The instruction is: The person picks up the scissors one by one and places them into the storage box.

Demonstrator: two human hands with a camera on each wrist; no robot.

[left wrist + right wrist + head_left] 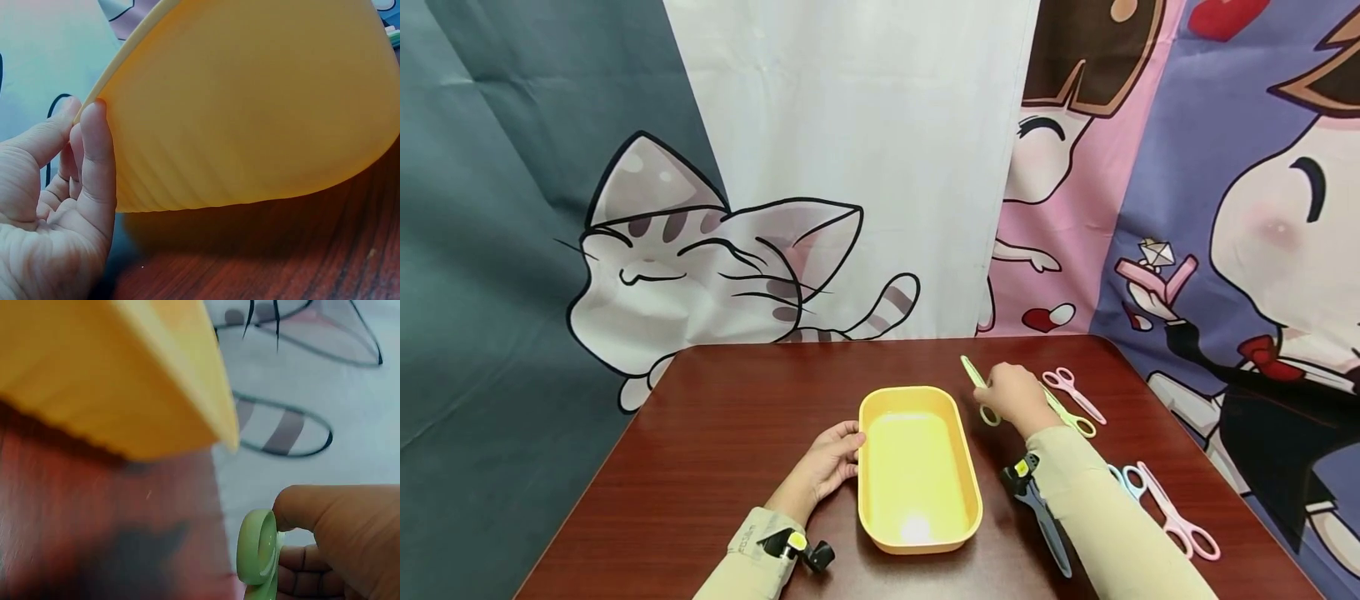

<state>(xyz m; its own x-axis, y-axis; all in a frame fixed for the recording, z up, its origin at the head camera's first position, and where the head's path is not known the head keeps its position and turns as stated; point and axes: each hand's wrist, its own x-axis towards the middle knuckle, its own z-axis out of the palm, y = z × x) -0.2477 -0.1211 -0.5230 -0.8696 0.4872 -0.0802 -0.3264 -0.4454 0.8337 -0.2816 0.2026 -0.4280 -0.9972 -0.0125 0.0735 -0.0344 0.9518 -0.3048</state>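
A yellow rectangular tray (919,475) stands near the middle of the table, with nothing lying in it. My left hand (829,462) pinches its left rim, thumb on one side and fingers on the other, as the left wrist view shows. Right of the tray, my right hand (1017,398) grips a pair of light green scissors (257,550). One handle loop sticks out below the fingers, and the long tip points toward the table's back edge in the head view. Part of these scissors is hidden behind the hand.
Other green scissors (1078,423) and small pink scissors (1072,392) lie right of my right hand. Blue scissors (1132,481) and larger pink ones (1180,521) lie beyond the right sleeve, which partly covers them. A dark grey tapered thing (1051,533) lies beside the right forearm.
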